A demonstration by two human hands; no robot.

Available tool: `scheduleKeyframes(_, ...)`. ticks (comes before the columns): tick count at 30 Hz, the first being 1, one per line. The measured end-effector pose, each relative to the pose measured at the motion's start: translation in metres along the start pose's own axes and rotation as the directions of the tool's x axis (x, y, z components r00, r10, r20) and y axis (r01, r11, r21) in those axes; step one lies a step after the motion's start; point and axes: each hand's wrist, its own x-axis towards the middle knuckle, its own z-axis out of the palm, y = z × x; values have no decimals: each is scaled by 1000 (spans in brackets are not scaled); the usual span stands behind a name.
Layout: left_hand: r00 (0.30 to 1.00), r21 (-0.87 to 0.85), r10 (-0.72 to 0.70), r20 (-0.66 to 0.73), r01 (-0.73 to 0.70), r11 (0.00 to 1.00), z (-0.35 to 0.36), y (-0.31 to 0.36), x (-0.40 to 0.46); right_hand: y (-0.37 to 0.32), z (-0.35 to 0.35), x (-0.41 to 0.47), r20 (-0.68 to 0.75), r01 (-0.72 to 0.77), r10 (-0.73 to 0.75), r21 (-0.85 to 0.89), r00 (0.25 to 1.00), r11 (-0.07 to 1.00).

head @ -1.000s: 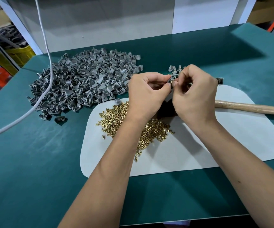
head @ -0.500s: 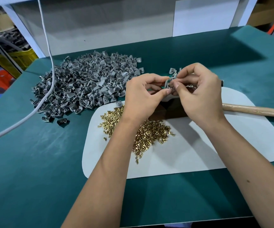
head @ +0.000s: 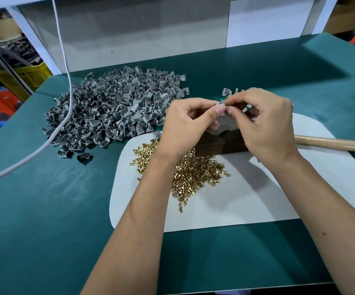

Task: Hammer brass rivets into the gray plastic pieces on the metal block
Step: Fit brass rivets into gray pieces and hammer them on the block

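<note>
My left hand [head: 190,122] pinches a small gray plastic piece [head: 220,103] between thumb and forefinger above the dark metal block [head: 221,143]. My right hand [head: 263,124] meets it fingertip to fingertip, its fingers curled at the piece; whatever they pinch is too small to make out. A heap of brass rivets [head: 193,169] lies on the white mat [head: 257,194] under my left wrist. The big pile of gray plastic pieces [head: 117,109] sits to the left. The hammer's wooden handle [head: 334,143] sticks out to the right; its head is hidden.
A few gray pieces [head: 227,91] lie behind my hands. A white cable [head: 65,67] hangs down over the gray pile and runs off left across the green tabletop [head: 44,209]. A gray back panel [head: 140,35] closes the bench behind. Yellow crates [head: 31,75] stand at far left.
Both hands have stayed together above the block, shifting slightly. My fingers have worked around the small gray piece, now pinched at the fingertips.
</note>
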Motion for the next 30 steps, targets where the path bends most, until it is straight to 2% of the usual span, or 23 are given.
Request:
scheduleKeyframes(5, 995, -19, -79, -58, 78, 997, 2, -2, 1, -3, 3, -1, -3, -52, 53, 3, 999, 999)
scheduleKeyframes(9, 998, -146, -61, -2, 60, 987, -3, -5, 2, -2, 3, -1, -3, -104, 104, 39, 995, 994)
scheduleKeyframes(11, 999, -153, -36, 21, 38, 987, -4, -6, 2, -2, 3, -1, 9, -104, 104, 54, 995, 993)
scheduleKeyframes(20, 1000, -173, 16, -2, -16, 985, -5, -3, 3, -1, 4, -1, 37, -12, 12, 11, 999, 1000)
scheduleKeyframes(30, 1000, -150, -26, -2, 25, 988, -8, -1, 1, 1, 2, -2, 79, 74, -71, -41, 994, 996)
